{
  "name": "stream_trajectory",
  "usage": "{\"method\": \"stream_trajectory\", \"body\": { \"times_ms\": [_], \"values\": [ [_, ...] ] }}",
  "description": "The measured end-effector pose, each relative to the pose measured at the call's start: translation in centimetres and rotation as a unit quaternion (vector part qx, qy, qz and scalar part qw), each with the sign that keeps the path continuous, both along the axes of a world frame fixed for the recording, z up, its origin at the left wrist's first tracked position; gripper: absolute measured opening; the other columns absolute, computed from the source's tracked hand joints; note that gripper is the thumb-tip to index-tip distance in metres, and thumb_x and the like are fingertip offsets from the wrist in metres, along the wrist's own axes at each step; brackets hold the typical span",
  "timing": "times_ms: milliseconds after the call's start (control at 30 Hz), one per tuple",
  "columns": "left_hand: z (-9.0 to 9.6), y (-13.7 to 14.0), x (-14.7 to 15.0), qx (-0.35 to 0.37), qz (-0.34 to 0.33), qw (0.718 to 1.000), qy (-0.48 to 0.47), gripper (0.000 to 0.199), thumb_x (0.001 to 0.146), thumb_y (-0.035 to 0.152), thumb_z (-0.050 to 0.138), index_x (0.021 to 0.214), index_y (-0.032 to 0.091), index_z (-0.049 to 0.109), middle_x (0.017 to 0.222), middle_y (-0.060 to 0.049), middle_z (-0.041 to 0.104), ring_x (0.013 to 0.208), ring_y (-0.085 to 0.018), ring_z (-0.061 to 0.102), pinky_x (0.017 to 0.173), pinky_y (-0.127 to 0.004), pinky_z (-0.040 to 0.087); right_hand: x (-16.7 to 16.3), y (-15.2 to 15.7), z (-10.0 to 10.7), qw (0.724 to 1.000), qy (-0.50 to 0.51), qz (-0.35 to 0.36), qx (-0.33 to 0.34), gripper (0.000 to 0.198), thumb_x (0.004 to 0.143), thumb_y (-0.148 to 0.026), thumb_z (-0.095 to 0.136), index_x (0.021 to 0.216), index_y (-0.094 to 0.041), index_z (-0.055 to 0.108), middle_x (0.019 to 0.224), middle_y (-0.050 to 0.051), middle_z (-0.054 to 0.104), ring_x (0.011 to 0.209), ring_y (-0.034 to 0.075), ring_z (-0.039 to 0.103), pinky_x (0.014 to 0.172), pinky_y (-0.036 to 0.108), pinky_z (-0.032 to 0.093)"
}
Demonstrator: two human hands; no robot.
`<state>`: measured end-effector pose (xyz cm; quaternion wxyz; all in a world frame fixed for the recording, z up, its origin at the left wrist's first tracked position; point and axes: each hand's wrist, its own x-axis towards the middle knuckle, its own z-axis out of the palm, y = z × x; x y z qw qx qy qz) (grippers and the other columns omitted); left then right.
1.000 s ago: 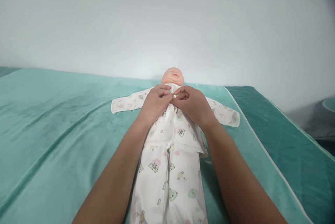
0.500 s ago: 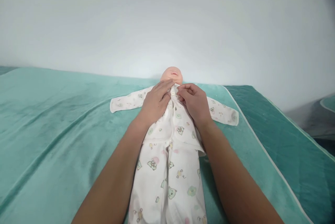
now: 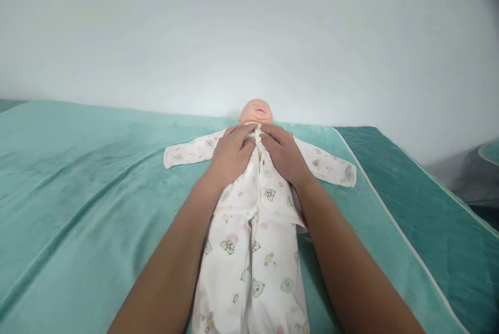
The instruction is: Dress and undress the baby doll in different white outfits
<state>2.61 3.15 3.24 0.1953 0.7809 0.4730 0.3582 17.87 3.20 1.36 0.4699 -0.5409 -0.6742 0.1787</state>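
A baby doll (image 3: 257,111) lies on its back, its head by the wall. It wears a white printed button-front top (image 3: 268,206) and matching pants (image 3: 226,282). My left hand (image 3: 235,149) rests on the chest left of the button line, fingers stretched toward the collar and thumb apart. Across from it, my right hand (image 3: 284,152) lies on the other side of the chest with its fingers extended. Small white buttons (image 3: 255,159) show between the hands. Both sleeves (image 3: 189,151) spread out sideways on the cloth. The fingertips touch the fabric near the collar.
A light green blanket (image 3: 97,193) lies under the doll, with a long crease at the left. Its pale edge runs down the right side over a darker green quilted cover (image 3: 436,219). A white wall (image 3: 249,37) stands close behind the doll's head.
My right hand has gone from pinched, raised fingers at the collar to lying flat on the chest with fingers extended. My left hand has shifted only slightly.
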Motion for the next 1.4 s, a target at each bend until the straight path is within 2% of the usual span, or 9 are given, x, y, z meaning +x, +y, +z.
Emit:
{"method": "stream_trajectory", "body": {
  "times_ms": [467, 600, 667, 767, 867, 967, 1067, 1233, 1400],
  "values": [
    [0.1, 0.1, -0.2, -0.004, -0.024, 1.0, -0.019, 0.041, 0.094, 0.029, 0.037, 0.129, 0.027, 0.059, 0.139, 0.001, 0.058, 0.133, -0.02, 0.045, 0.115, -0.039, 0.034, 0.6, -0.3, 0.4, 0.996, 0.069, 0.056, -0.02, 0.024, 0.088, -0.032, 0.052, 0.095, -0.027, 0.075, 0.128, 0.003, 0.064, 0.127, 0.023, 0.051, 0.112, 0.043, 0.033],
    [0.1, -0.2, -0.2, 0.003, -0.016, 0.999, -0.038, 0.041, 0.093, 0.027, 0.04, 0.128, 0.025, 0.06, 0.137, -0.001, 0.06, 0.131, -0.021, 0.048, 0.113, -0.04, 0.035, 0.7, -1.4, 0.6, 0.988, 0.149, 0.023, -0.034, 0.028, 0.085, -0.034, 0.056, 0.108, -0.026, 0.07, 0.126, 0.004, 0.065, 0.116, 0.021, 0.057, 0.102, 0.04, 0.042],
    [0.1, -0.8, -0.4, 0.005, 0.003, 0.999, -0.054, 0.039, 0.092, 0.026, 0.042, 0.126, 0.024, 0.061, 0.134, -0.002, 0.062, 0.128, -0.021, 0.05, 0.111, -0.04, 0.037, 0.6, -2.7, 1.3, 0.987, 0.157, -0.019, -0.035, 0.027, 0.086, -0.036, 0.055, 0.106, -0.024, 0.068, 0.12, 0.005, 0.066, 0.105, 0.021, 0.06, 0.092, 0.038, 0.046],
    [0.1, -2.4, -0.9, 0.014, 0.027, 0.995, -0.096, 0.031, 0.091, 0.027, 0.045, 0.115, 0.024, 0.066, 0.126, -0.002, 0.065, 0.121, -0.021, 0.054, 0.106, -0.037, 0.041, 0.1, -5.2, 2.9, 0.994, 0.083, -0.066, -0.037, 0.02, 0.086, -0.041, 0.055, 0.084, -0.023, 0.062, 0.092, 0.004, 0.067, 0.079, 0.018, 0.059, 0.071, 0.033, 0.045],
    [0.4, -4.1, -1.3, 0.018, 0.037, 0.991, -0.124, 0.023, 0.092, 0.031, 0.049, 0.102, 0.025, 0.068, 0.111, -0.001, 0.07, 0.11, -0.02, 0.059, 0.099, -0.035, 0.045, -0.9, -7.4, 4.3, 0.993, -0.054, -0.045, -0.095, 0.029, 0.084, -0.047, 0.058, 0.069, -0.023, 0.05, 0.069, 0.0, 0.057, 0.061, 0.016, 0.049, 0.057, 0.031, 0.035],
    [0.8, -4.9, -1.6, 0.012, -0.007, 0.995, -0.098, 0.019, 0.091, 0.032, 0.051, 0.086, 0.024, 0.067, 0.095, -0.001, 0.07, 0.099, -0.02, 0.059, 0.093, -0.035, 0.046, -1.8, -8.5, 4.7, 0.978, -0.16, -0.06, -0.12, 0.028, 0.082, -0.041, 0.061, 0.068, -0.024, 0.044, 0.069, 0.002, 0.056, 0.059, 0.016, 0.045, 0.055, 0.031, 0.03],
    [1.1, -4.8, -1.8, -0.004, -0.06, 0.996, -0.066, 0.018, 0.091, 0.03, 0.052, 0.083, 0.024, 0.067, 0.093, -0.001, 0.068, 0.097, -0.019, 0.058, 0.09, -0.035, 0.046, -2.1, -8.6, 4.4, 0.969, -0.192, -0.073, -0.14, 0.026, 0.082, -0.035, 0.058, 0.067, -0.024, 0.04, 0.068, 0.002, 0.055, 0.057, 0.016, 0.043, 0.053, 0.03, 0.028],
    [0.9, -4.3, -1.8, -0.008, -0.065, 0.997, -0.049, 0.012, 0.087, 0.031, 0.058, 0.086, 0.026, 0.069, 0.097, -0.001, 0.068, 0.1, -0.021, 0.057, 0.094, -0.038, 0.043, -1.4, -8.1, 4.2, 0.977, -0.135, -0.037, -0.164, 0.025, 0.083, -0.033, 0.055, 0.063, -0.024, 0.043, 0.062, 0.0, 0.055, 0.056, 0.016, 0.044, 0.051, 0.029, 0.03],
    [0.7, -4.1, -1.7, 0.001, -0.083, 0.994, -0.066, 0.013, 0.088, 0.026, 0.055, 0.08, 0.023, 0.066, 0.093, -0.001, 0.066, 0.096, -0.02, 0.057, 0.093, -0.038, 0.044, 0.0, -7.8, 3.7, 0.976, 0.023, 0.008, -0.217, 0.027, 0.082, -0.044, 0.061, 0.067, -0.023, 0.053, 0.057, -0.003, 0.054, 0.051, 0.013, 0.045, 0.05, 0.028, 0.033]
  ]
}}
